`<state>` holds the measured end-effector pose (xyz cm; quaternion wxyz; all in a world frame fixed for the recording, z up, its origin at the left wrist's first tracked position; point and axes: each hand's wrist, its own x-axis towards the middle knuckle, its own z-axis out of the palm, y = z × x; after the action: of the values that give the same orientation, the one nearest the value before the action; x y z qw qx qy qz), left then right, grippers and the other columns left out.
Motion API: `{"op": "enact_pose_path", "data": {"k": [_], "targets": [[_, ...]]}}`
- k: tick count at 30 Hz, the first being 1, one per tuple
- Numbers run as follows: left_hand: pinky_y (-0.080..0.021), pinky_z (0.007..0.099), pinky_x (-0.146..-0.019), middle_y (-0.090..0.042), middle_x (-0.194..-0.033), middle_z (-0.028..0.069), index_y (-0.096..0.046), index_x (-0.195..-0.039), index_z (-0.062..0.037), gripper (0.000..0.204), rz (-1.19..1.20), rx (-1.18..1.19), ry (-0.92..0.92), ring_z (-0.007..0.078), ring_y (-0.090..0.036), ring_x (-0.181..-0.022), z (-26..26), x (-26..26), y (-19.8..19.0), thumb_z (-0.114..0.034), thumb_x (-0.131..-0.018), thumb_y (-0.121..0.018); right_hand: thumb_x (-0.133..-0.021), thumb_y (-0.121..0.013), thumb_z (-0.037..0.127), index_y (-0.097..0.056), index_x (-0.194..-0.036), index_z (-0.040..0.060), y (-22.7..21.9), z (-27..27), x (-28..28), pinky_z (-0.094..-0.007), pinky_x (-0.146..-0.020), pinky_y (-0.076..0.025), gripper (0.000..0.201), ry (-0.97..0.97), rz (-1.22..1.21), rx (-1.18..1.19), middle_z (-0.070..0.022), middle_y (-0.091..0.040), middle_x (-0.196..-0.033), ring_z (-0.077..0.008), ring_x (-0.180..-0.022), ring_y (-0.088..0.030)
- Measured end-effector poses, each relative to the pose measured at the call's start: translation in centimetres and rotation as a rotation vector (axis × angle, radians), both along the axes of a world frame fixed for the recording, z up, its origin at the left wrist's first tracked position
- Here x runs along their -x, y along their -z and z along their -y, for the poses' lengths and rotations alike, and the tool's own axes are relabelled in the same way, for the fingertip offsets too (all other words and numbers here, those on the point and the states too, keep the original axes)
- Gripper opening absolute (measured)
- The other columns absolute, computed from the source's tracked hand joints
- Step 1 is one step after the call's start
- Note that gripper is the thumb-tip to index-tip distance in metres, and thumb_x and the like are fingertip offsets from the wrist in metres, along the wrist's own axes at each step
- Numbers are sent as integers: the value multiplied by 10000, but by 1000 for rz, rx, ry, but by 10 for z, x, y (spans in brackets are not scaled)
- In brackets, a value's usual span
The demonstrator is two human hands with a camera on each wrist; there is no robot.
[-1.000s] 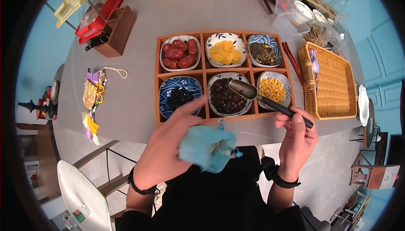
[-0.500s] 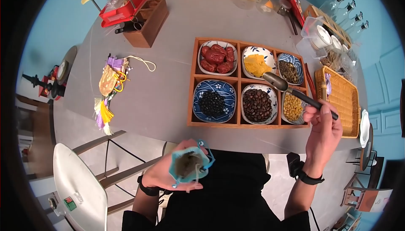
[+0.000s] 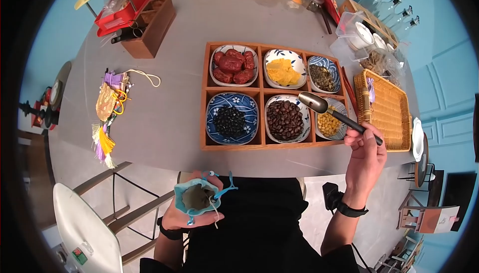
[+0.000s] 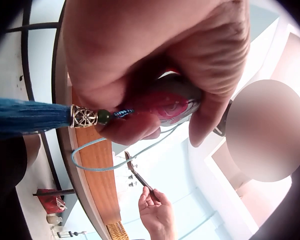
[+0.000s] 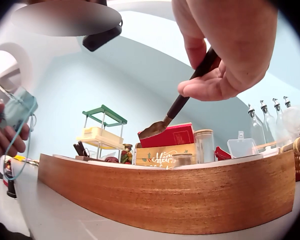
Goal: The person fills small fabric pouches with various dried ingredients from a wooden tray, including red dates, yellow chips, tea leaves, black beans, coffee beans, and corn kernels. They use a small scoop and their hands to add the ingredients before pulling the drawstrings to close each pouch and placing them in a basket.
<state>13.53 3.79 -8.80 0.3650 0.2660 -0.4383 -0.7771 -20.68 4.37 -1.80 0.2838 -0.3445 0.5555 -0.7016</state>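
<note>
In the head view my left hand (image 3: 174, 219) grips a light blue drawstring pouch (image 3: 180, 199) near my lap, its mouth open and facing up. A blue tassel (image 4: 30, 117) hangs from the pouch in the left wrist view. My right hand (image 3: 366, 158) pinches the black handle of a metal scoop (image 3: 313, 102). The scoop's bowl hovers over the divider beside a dish of dark brown beans (image 3: 285, 120). Yellow kernels (image 3: 328, 124) lie in the dish under the handle. To the left, black beans (image 3: 229, 122) fill part of a blue patterned dish.
The dishes sit in a divided wooden tray (image 3: 233, 146); its back row holds red dates (image 3: 231, 64), yellow chunks (image 3: 283, 72) and dark dried leaves (image 3: 321, 77). A wicker basket (image 3: 394, 116) stands at right. Tasselled sachets (image 3: 107, 103) and a brown wooden box (image 3: 149, 31) are at left.
My left hand has drawn back from the tray's front edge toward my lap, turning the pouch mouth upward. The scoop has shifted right from above the dark brown beans. The head view has shifted.
</note>
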Motion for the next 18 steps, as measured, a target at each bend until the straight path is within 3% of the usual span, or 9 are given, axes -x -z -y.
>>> {"op": "enact_pose_path", "data": {"k": [2,3,7,13,16,18], "targets": [[-463,268,-724,-554,-1058,67,-549,-1080,-54,523,128,101,9,122,-553,-885,0,-1,-1,-5,-647,-838,-974,-521,96,-586,-1118,-54,4,-6,1,-312,-710,-534,218,-1,14,-6,-181,-690,-877,-206,-717,-654],[-464,277,-733,-545,-1073,64,-530,-1116,-52,556,237,265,59,123,-554,-894,2,-6,2,-3,-653,-833,-973,-522,96,-585,-1119,-53,7,-8,1,-313,-712,-533,218,-2,22,-9,-182,-689,-878,-206,-719,-655],[-477,288,-793,-546,-1085,57,-468,-1176,-55,621,239,253,-24,138,-575,-923,-1,-4,3,-8,-671,-828,-973,-516,92,-581,-1119,-51,10,-13,-3,-313,-710,-532,214,-53,11,-38,-183,-690,-879,-205,-722,-654],[-479,294,-840,-572,-1078,63,-448,-1138,-50,572,401,209,-132,139,-597,-957,-2,-9,-10,-38,-704,-820,-968,-517,85,-574,-1116,-60,7,-6,-13,-314,-725,-531,214,-97,14,-2,-192,-688,-892,-213,-728,-659],[-476,296,-850,-582,-1067,63,-447,-1118,-52,577,536,311,-80,144,-601,-965,1,-10,-14,-68,-692,-836,-957,-523,68,-571,-1113,-67,1,1,-22,-317,-744,-531,212,-153,-23,-8,-198,-687,-895,-214,-741,-663],[-474,299,-850,-578,-1077,65,-443,-1122,-53,598,486,262,-65,148,-598,-974,-3,-10,-9,-86,-682,-847,-936,-537,23,-573,-1107,-72,-5,4,-34,-313,-778,-537,198,-217,-83,-19,-197,-689,-900,-210,-782,-673]]}}
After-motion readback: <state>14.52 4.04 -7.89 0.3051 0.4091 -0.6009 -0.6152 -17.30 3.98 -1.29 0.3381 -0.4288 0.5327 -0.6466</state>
